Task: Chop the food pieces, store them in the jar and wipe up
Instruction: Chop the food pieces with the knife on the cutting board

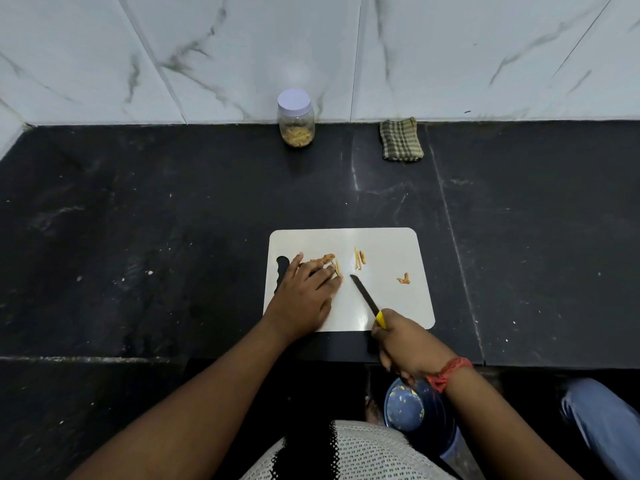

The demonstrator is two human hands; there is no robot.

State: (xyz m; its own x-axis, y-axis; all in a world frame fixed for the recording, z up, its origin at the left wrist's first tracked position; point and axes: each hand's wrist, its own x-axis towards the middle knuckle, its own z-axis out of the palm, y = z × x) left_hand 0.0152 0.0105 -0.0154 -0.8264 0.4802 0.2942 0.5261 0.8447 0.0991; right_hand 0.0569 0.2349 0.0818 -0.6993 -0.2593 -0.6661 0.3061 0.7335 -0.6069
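Observation:
A white cutting board (388,306) lies on the black counter. On it are an orange-brown food piece (325,258), thin cut strips (358,259) and a small scrap (403,279) to the right. My left hand (304,294) rests flat on the board's left part, its fingertips touching a strip (338,268) beside the food piece. My right hand (405,344) grips a yellow-handled knife (367,297) whose dark blade points up-left over the board, just right of my left fingers. A lidded clear jar (295,119) with chopped pieces stands at the back wall.
A folded checked cloth (401,140) lies against the wall right of the jar. Below the counter edge stands a blue bucket (415,410) near my right wrist. The marble wall bounds the counter at the back.

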